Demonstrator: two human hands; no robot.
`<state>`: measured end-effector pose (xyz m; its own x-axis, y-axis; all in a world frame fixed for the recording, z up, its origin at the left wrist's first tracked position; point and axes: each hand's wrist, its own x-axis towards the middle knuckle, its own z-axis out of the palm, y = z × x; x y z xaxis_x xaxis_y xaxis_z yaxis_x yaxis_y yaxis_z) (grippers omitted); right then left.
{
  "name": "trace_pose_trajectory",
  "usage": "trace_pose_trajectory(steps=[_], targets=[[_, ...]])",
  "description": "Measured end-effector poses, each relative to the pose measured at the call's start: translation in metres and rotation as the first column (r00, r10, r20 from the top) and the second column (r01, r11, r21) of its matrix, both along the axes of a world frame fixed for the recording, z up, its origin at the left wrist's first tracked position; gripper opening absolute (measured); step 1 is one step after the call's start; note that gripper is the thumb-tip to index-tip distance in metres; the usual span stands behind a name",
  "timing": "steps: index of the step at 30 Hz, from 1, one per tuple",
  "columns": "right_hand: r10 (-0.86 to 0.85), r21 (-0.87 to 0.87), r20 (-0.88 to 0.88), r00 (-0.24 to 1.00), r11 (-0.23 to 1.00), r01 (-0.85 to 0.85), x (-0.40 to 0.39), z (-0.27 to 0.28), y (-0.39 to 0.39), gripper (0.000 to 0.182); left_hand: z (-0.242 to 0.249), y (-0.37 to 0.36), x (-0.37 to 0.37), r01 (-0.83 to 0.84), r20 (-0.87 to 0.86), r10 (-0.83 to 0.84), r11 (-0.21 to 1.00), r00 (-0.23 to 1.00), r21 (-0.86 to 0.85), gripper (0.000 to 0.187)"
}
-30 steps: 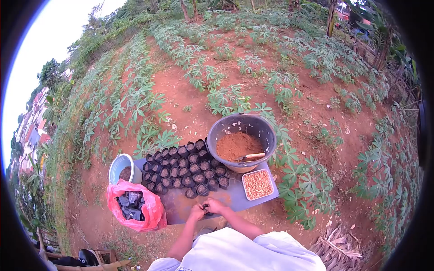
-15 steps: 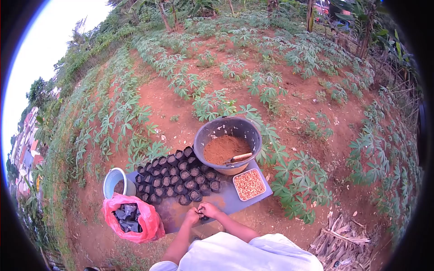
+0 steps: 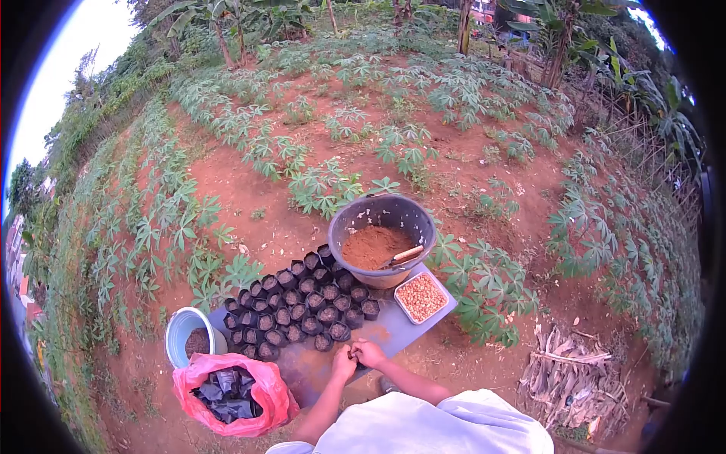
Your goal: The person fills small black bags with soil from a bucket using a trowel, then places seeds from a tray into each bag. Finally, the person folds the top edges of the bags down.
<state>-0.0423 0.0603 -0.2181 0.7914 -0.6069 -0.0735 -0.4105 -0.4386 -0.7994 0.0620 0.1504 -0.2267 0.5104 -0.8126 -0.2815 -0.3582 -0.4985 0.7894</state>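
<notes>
My left hand [image 3: 343, 365] and my right hand [image 3: 369, 352] meet over the near edge of the table. The fingers of both are closed on a small black plastic bag [image 3: 361, 371], mostly hidden by the hands. Just beyond them, soil-filled black planting bags [image 3: 308, 306] stand upright in close rows. Farther back, a large dark basin [image 3: 342, 262] holds reddish-brown soil [image 3: 370, 246], with a wooden-handled tool [image 3: 406, 256] resting in it. Beside it sits a white square tub of orange and cream kernels [image 3: 420, 298].
A pink plastic sack [image 3: 276, 401] stuffed with folded black bags [image 3: 229, 395] stands at the left, in front of a pale blue bucket [image 3: 176, 339] holding dark soil. Leafy green plants [image 3: 488, 291] grow close beyond the table [image 3: 314, 378]. Dry debris [image 3: 571, 378] lies at the right.
My view has turned a little to the right. Both hands stay together on the small black bag and have shifted slightly; less of the bag shows now.
</notes>
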Motion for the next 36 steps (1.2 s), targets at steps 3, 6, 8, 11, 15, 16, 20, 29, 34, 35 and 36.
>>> trace_pose_trajectory(steps=[3,6,8,11,15,16,20,29,34,35,36], targets=[[-0.003,0.127,-0.045,0.999,0.992,0.008,-0.005,0.001,-0.001,0.013,-0.002,0.0,0.001,0.049,0.009,-0.049,0.999,0.999,-0.008,0.02],[0.048,0.012,-0.148,0.988,0.999,-0.047,-0.008,0.013,-0.001,0.017,0.0,-0.001,0.003,0.088,0.035,-0.087,0.996,0.996,-0.008,0.022],[0.101,-0.106,-0.142,0.985,0.987,-0.117,-0.005,0.013,-0.003,0.018,0.004,-0.001,0.005,0.099,0.054,-0.1,0.995,0.993,0.029,0.024],[0.153,-0.217,-0.14,0.978,0.959,-0.181,-0.005,0.016,-0.006,0.018,0.003,0.0,0.006,0.114,0.034,-0.115,0.993,0.993,0.018,0.033],[0.196,-0.223,-0.164,0.967,0.947,-0.23,-0.004,0.031,-0.007,0.015,0.019,0.004,0.003,0.131,0.054,-0.134,0.99,0.989,0.059,0.037],[0.205,-0.225,-0.162,0.965,0.945,-0.238,-0.003,0.031,-0.008,0.015,0.019,0.004,0.001,0.122,0.057,-0.125,0.991,0.99,0.059,0.037],[0.267,-0.315,-0.127,0.955,0.902,-0.295,-0.003,0.035,-0.008,0.012,0.007,0.005,0.002,0.16,0.108,-0.157,0.987,0.982,-0.016,0.037],[0.234,-0.397,-0.079,0.969,0.884,-0.245,-0.014,0.016,0.001,0.012,0.012,0.011,-0.007,0.095,0.17,-0.083,0.993,0.982,-0.065,0.031],[0.288,-0.246,-0.219,0.932,0.908,-0.339,-0.03,0.031,-0.004,0.031,0.018,0.008,-0.003,0.141,0.085,-0.141,0.99,0.986,-0.002,0.021],[0.309,-0.213,-0.284,0.908,0.903,-0.374,-0.035,0.031,-0.003,0.039,0.017,0.009,-0.005,0.119,0.078,-0.119,0.993,0.99,-0.006,0.019],[0.329,-0.179,-0.349,0.877,0.896,-0.407,-0.038,0.029,-0.004,0.049,0.017,0.008,-0.007,0.097,0.072,-0.096,0.995,0.993,-0.012,0.017]])
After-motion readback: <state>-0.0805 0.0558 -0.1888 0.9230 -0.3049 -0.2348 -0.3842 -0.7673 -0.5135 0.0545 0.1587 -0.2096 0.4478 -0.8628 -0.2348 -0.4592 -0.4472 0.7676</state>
